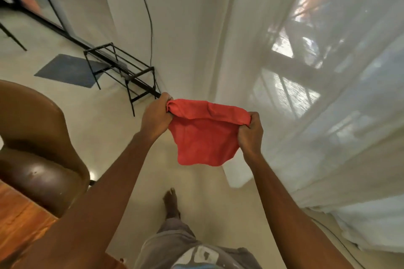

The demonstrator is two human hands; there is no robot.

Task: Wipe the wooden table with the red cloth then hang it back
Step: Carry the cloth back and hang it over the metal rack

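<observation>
Both hands hold the red cloth (203, 135) up in the air, stretched between them — the left hand (156, 113) has its fingers curled tight round the bunched left corner, the right hand (250, 133) grips the right corner in a fist, and the rest hangs below the fingers. Beyond the left fingers stands a black metal rack (120, 65), and a sheer white curtain (328, 105) hangs to the right of the right fingers. The wooden table (19, 214) lies well apart from the cloth — low and left of the left fingers, beside a brown leather chair (32, 137).
</observation>
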